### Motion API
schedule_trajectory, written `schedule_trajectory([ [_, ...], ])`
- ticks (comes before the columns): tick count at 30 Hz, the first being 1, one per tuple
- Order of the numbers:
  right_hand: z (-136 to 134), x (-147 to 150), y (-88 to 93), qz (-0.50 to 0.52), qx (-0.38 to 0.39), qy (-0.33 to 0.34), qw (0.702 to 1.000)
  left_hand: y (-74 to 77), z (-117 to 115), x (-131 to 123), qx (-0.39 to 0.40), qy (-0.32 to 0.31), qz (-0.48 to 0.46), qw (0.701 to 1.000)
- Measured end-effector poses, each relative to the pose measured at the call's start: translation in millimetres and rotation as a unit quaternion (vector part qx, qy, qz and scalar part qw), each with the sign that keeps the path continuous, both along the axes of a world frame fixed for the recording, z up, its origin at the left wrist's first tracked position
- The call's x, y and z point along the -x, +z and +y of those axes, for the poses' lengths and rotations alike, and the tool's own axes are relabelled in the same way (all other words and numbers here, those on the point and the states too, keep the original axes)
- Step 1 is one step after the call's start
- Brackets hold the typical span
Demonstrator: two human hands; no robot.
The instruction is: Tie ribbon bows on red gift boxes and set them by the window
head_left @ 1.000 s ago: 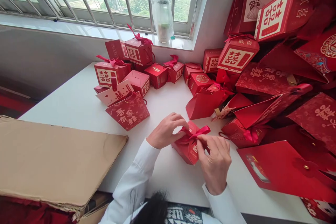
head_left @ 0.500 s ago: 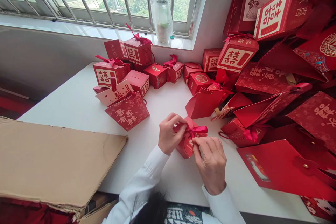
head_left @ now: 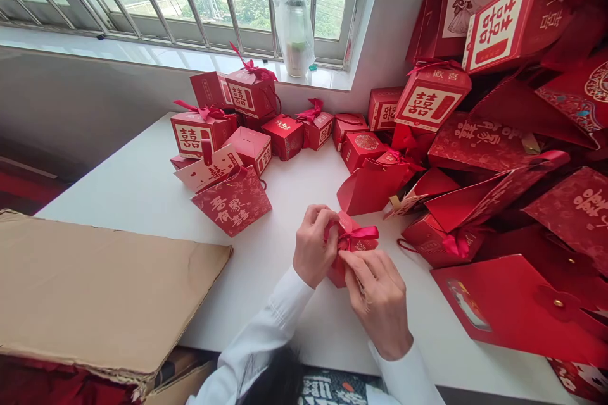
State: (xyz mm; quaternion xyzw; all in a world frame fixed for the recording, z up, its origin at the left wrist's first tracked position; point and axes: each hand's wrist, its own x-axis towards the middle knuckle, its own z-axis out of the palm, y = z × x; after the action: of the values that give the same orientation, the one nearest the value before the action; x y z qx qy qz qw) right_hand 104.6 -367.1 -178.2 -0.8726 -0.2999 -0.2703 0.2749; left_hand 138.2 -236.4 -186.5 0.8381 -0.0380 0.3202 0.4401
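A small red gift box (head_left: 338, 276) stands on the white table in front of me, with a shiny red ribbon (head_left: 365, 233) looped in a bow across its top. My left hand (head_left: 314, 247) is at the box's left side, fingers pinched on the ribbon near the knot. From the right, my right hand (head_left: 377, 294) reaches over the front of the box, thumb and forefinger closed at the ribbon just below the knot. Both hands hide much of the box, and the exact bit of ribbon in the right fingers is covered.
Piled red boxes and bags (head_left: 475, 139) crowd the right side. More red boxes (head_left: 251, 92) line the table's back by the wall. A red paper bag (head_left: 232, 201) leans at left. A cardboard box (head_left: 109, 291) overlaps the table's left front. A bagged bottle (head_left: 295, 38) stands on the sill.
My left hand has shifted slightly right, closer to the knot. My right fingers have moved a little left along the ribbon, so the two hands are nearer each other.
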Motion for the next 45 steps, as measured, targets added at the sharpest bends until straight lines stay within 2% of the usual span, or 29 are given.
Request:
schedule_trajectory([
  [4, 0.3, 1.7, 0.5, -0.012, 0.011, 0.003, 1.000, 1.6, -2.2, 1.5, -0.033, 0.005, 0.017, 0.999],
  [8, 1.0, 2.4, 0.4, 0.038, -0.055, -0.076, 0.995, 3.8, -1.1, 3.0, -0.051, -0.005, 0.043, 0.998],
  [11, 2.1, 2.4, 0.6, 0.073, -0.072, -0.100, 0.990, 5.8, -0.3, 3.3, -0.046, -0.012, 0.065, 0.997],
  [17, 3.5, 2.9, -3.1, 0.044, -0.024, -0.113, 0.992, 8.0, -0.3, 1.7, -0.047, -0.004, 0.085, 0.995],
  [24, 0.7, 1.2, -2.0, -0.044, 0.036, -0.097, 0.994, 8.3, -0.3, 1.5, -0.113, -0.004, 0.079, 0.990],
  [30, 3.0, -1.4, -2.5, -0.054, 0.057, -0.093, 0.993, 9.3, -1.5, 1.7, -0.145, 0.012, 0.087, 0.986],
  [38, 1.2, -4.1, 0.4, -0.057, 0.106, -0.095, 0.988, 12.0, -2.1, -0.5, -0.147, 0.020, 0.106, 0.983],
  [41, -0.7, -2.9, 4.9, -0.005, 0.065, -0.052, 0.997, 12.3, -2.9, -1.2, -0.149, 0.021, 0.107, 0.983],
  [43, -1.8, -1.4, 8.5, 0.039, -0.007, -0.031, 0.999, 11.5, -3.3, -1.2, -0.143, 0.020, 0.105, 0.984],
  [45, -3.3, -1.1, 11.6, 0.077, -0.093, -0.050, 0.991, 10.5, -3.2, -0.8, -0.130, 0.018, 0.103, 0.986],
])
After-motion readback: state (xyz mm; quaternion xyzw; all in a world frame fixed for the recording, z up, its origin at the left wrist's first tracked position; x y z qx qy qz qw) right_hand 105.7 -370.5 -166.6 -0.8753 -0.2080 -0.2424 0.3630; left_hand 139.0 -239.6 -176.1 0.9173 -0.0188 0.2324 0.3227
